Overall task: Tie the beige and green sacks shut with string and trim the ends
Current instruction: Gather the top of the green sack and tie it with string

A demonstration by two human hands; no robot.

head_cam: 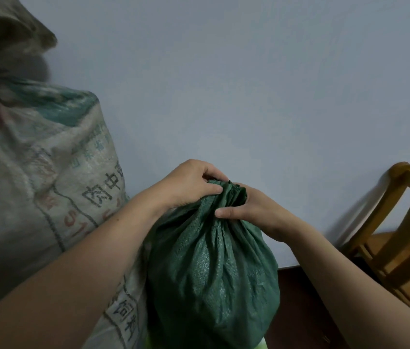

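Left hand (188,183) and right hand (246,206) both clenched around the bunched neck of the green sack (214,273) below them.

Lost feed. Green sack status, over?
Gripping green sack neck: left hand, right hand. Neck bunched, tie unclear. Nearby beige sack on left, not blocking.

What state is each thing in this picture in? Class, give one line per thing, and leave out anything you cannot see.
green sack: upright, full, mouth gathered into a neck; no tie visible.
left hand: grips the top of the gathered neck.
right hand: grips the neck just below, from the other side.
beige sack: upright, full, against the green sack; top too blurred to judge.
wooden chair: upright by the wall.
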